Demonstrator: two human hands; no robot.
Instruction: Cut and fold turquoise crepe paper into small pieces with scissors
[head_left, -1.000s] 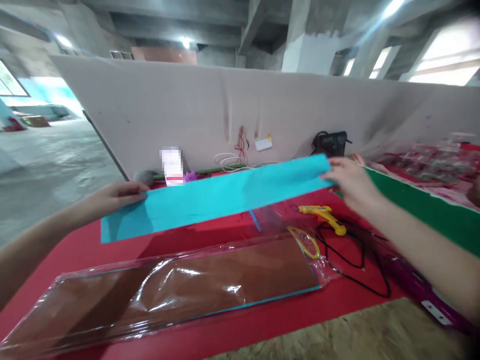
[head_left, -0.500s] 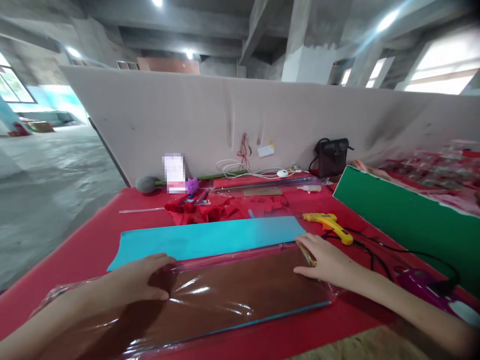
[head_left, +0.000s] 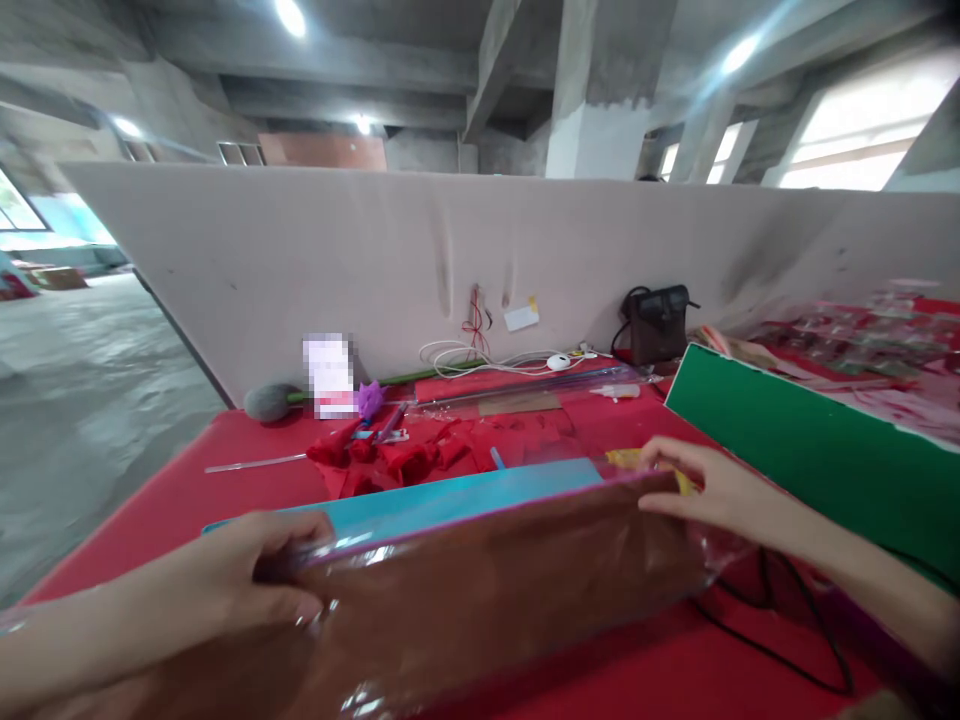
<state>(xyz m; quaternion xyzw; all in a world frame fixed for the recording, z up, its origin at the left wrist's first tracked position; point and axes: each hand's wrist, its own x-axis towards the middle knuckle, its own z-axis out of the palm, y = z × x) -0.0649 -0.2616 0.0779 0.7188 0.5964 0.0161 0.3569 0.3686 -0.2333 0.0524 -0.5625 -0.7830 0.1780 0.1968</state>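
A long pack of brown sheets in clear plastic wrap (head_left: 495, 600) is tilted up off the table, its pink-edged far side raised. My left hand (head_left: 262, 575) grips the upper left part, thumb on the near face and fingers behind the edge. At the far right corner, my right hand (head_left: 694, 480) pinches the pack between thumb and fingers. Behind the pack lies a bright blue sheet (head_left: 480, 492), partly covered by it. A yellow glue gun (head_left: 622, 457) shows beyond my right hand, mostly hidden.
Crumpled red paper pieces (head_left: 420, 455) lie farther back. Along the pale partition (head_left: 337, 240) are a purple flower (head_left: 370, 400), white cable (head_left: 450, 358) and dark bag (head_left: 660, 325). A green board (head_left: 795, 450) stands at right; a black cord (head_left: 795, 655) loops near my right forearm.
Both hands have lifted the pack's far edge, which now covers more of the blue sheet. My right hand has moved right, in front of the glue gun. The camera view has shifted slightly.
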